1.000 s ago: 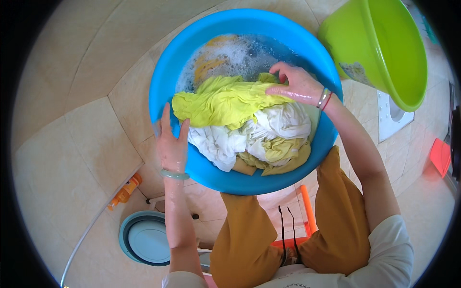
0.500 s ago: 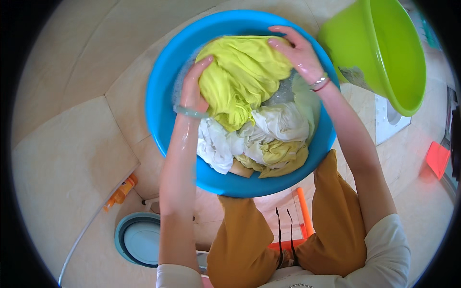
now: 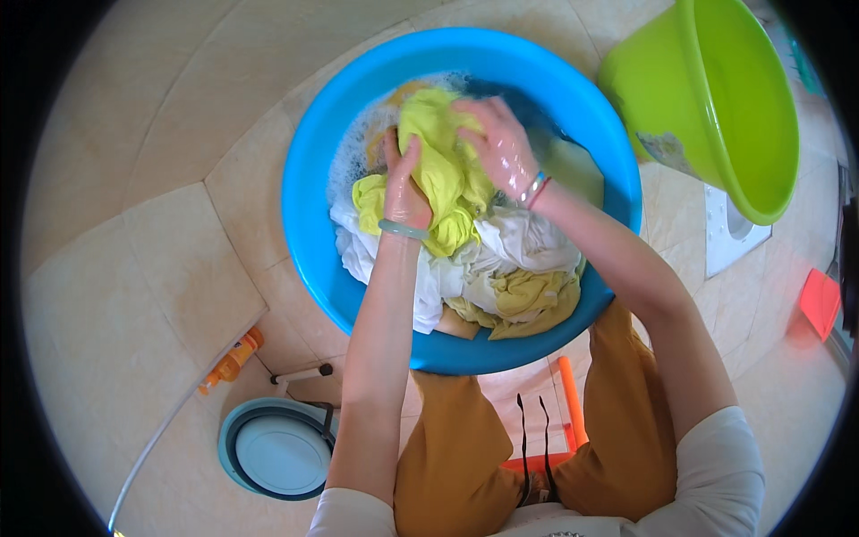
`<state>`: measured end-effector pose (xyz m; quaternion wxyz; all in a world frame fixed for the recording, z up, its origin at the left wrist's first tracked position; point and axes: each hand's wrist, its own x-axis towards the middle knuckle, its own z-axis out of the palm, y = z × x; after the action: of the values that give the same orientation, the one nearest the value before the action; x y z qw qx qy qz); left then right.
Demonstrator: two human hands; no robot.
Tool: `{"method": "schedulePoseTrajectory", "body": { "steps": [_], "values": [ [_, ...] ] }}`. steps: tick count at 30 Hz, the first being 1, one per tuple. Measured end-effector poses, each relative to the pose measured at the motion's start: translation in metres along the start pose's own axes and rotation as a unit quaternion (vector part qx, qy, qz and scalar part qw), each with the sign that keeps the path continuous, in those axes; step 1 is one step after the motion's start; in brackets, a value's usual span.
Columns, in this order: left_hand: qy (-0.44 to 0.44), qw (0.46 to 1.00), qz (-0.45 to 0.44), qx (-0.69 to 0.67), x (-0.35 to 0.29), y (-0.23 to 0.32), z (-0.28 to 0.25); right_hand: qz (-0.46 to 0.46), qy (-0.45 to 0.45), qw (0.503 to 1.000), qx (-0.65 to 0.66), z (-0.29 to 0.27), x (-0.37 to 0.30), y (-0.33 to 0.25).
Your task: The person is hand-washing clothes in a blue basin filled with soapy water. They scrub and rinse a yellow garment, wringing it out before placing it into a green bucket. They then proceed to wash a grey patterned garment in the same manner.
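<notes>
A bright yellow-green cloth (image 3: 438, 170) is bunched between my hands over soapy water in a large blue basin (image 3: 302, 206). My left hand (image 3: 410, 192), with a pale green bangle at the wrist, has its fingers and thumb closed on the cloth's left side. From the right, my right hand (image 3: 508, 152) grips the upper right part, its fingertips slightly blurred. Below the hands lie a wet white cloth (image 3: 532, 240) and a dull yellow cloth (image 3: 537, 300), heaped against the basin's near side. White suds (image 3: 353, 166) float along the left side.
A lime-green bucket (image 3: 658, 98) leans at the upper right, beside a white floor fixture (image 3: 729, 237). Farther right is a red flat piece (image 3: 819, 304). At lower left are an orange bottle (image 3: 233, 358), a thin pale hose (image 3: 157, 443) and a grey-blue small basin (image 3: 279, 455).
The yellow-green cloth was spread wide and is now gathered into a narrower bunch. Both hands have come closer together, the right one moving left and down.
</notes>
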<state>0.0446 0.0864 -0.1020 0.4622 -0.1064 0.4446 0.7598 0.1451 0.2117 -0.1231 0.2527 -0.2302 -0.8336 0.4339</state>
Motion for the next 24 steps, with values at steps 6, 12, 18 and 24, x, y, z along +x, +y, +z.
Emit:
{"method": "schedulePoseTrajectory", "body": {
  "steps": [6, 12, 18, 24],
  "values": [
    [-0.069, 0.979, -0.135, -0.138, -0.029, 0.005, 0.003, -0.149, -0.169, 0.974, -0.002, 0.0, -0.059, -0.12],
    [-0.176, 0.928, -0.212, -0.251, -0.019, -0.017, -0.037, -0.206, -0.116, 0.969, -0.078, 0.019, -0.056, -0.124],
    [-0.025, 0.994, 0.069, -0.075, -0.048, -0.032, 0.002, -0.12, -0.09, 0.983, -0.109, 0.016, -0.039, -0.108],
    [0.05, 0.991, -0.06, -0.109, -0.048, -0.031, 0.029, -0.094, -0.119, 0.96, -0.236, 0.009, -0.014, -0.064]
  ]
}}
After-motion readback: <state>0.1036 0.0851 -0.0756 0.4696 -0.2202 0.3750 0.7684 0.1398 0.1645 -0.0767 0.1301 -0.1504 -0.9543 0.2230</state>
